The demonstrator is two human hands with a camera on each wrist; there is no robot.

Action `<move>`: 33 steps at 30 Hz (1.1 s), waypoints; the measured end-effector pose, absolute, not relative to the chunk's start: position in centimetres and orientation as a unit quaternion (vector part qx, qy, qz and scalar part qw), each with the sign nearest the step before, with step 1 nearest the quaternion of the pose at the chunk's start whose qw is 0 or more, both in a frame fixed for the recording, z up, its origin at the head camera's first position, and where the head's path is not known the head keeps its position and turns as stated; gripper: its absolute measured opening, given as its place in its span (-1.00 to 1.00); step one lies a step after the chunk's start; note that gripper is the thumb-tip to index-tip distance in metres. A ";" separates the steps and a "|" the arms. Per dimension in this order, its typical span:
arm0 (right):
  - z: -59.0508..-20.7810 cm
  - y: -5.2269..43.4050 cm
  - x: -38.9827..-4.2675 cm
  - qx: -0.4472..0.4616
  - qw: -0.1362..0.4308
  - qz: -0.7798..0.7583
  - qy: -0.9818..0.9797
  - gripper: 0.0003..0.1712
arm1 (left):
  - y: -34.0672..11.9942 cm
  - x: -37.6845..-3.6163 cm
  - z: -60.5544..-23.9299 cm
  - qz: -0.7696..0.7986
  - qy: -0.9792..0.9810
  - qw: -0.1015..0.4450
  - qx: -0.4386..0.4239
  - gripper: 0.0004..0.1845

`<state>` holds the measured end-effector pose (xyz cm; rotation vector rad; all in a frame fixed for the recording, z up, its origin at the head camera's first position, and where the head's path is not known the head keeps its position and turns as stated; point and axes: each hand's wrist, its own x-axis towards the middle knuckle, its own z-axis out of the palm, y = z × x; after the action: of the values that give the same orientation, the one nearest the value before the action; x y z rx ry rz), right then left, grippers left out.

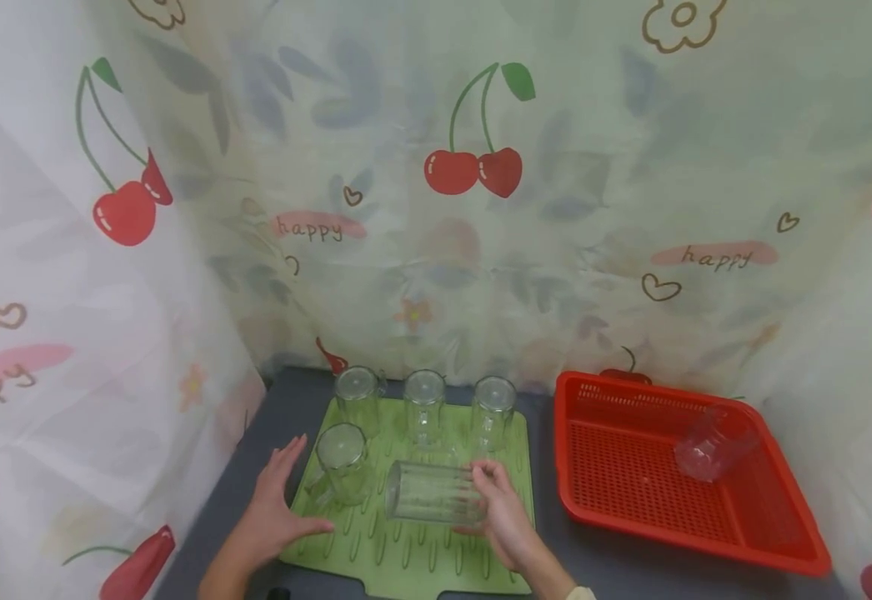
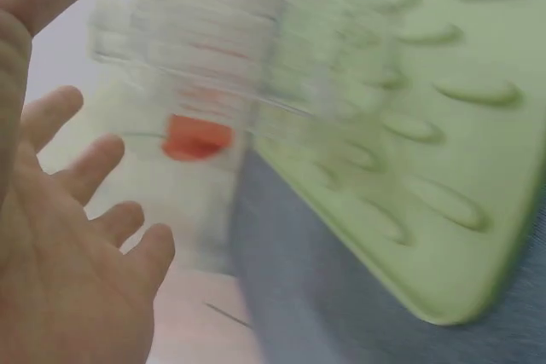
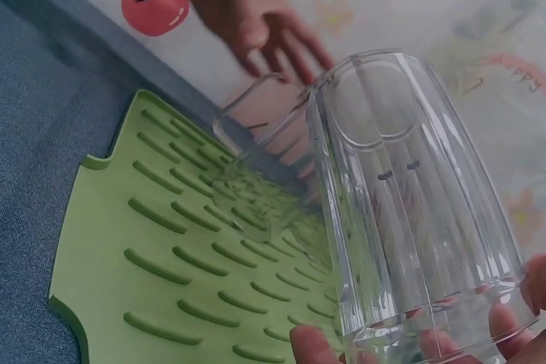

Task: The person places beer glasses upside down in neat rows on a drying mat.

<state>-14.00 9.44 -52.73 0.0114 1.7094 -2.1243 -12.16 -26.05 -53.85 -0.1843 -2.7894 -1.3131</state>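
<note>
My right hand (image 1: pixel 509 515) grips a clear glass mug (image 1: pixel 432 493) by one end and holds it sideways over the green drying mat (image 1: pixel 406 554). In the right wrist view my fingertips (image 3: pixel 313 345) curl round the lower end of this faceted mug (image 3: pixel 409 202). My left hand (image 1: pixel 271 508) is spread, thumb apart from the fingers, at the mat's left edge. It holds nothing and is nearest to an upturned mug (image 1: pixel 343 467), whose handle points left. In the left wrist view the palm (image 2: pixel 77 279) shows bare, and the glass there is blurred.
Along the mat's back edge stand three more upturned glass mugs, left (image 1: pixel 358 400), middle (image 1: pixel 424 408) and right (image 1: pixel 493 412). A red plastic basket (image 1: pixel 578 500) on the right holds one clear glass mug (image 1: pixel 709 446). Patterned curtains (image 1: pixel 391 250) hang behind the grey tabletop (image 1: pixel 256 442).
</note>
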 end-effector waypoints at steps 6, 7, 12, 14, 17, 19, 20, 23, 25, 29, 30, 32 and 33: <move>-53.3 9.5 -13.9 0.013 0.204 -0.763 0.613 -0.39 | -25.1 -12.1 -51.3 -0.426 -0.900 0.028 -0.085 0.37; -53.3 9.5 -13.8 0.015 0.204 -0.763 0.613 -0.39 | -24.8 -12.0 -50.9 -0.428 -0.899 0.029 -0.089 0.36; -53.5 9.1 -14.0 0.029 0.194 -0.761 0.618 -0.38 | -22.9 -11.6 -49.1 -0.438 -0.890 0.039 -0.117 0.32; -53.6 8.9 -14.0 0.037 0.190 -0.760 0.621 -0.37 | -22.0 -11.5 -48.5 -0.447 -0.884 0.042 -0.131 0.32; -53.5 8.7 -14.1 0.045 0.189 -0.757 0.623 -0.36 | -20.5 -11.4 -47.8 -0.463 -0.872 0.042 -0.155 0.31; -53.5 8.6 -14.1 0.047 0.190 -0.758 0.623 -0.37 | -19.5 -11.4 -47.5 -0.473 -0.864 0.038 -0.170 0.31; -53.4 8.5 -14.2 0.047 0.189 -0.757 0.624 -0.37 | -19.0 -11.5 -47.5 -0.475 -0.861 0.036 -0.177 0.30; -53.3 8.3 -14.2 0.049 0.184 -0.756 0.627 -0.38 | -17.7 -11.7 -47.6 -0.477 -0.858 0.025 -0.188 0.30; -53.3 8.1 -14.2 0.050 0.181 -0.754 0.630 -0.38 | -17.0 -11.9 -47.9 -0.473 -0.859 0.017 -0.195 0.29; -53.3 7.9 -14.0 0.048 0.176 -0.751 0.635 -0.38 | -15.9 -12.1 -48.5 -0.472 -0.857 -0.005 -0.208 0.27; -53.3 7.9 -14.0 0.046 0.174 -0.751 0.635 -0.38 | -15.6 -12.1 -48.6 -0.471 -0.856 -0.007 -0.213 0.27; -53.3 7.9 -13.9 0.042 0.170 -0.753 0.634 -0.37 | -15.2 -12.2 -48.8 -0.467 -0.856 -0.012 -0.221 0.27; -53.3 7.8 -13.9 0.039 0.169 -0.755 0.632 -0.36 | -15.0 -12.2 -49.0 -0.464 -0.857 -0.014 -0.224 0.28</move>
<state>-13.93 7.84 -53.33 0.1112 1.7966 -2.1462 -12.22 -15.01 -48.97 -0.7103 -2.7172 -1.4706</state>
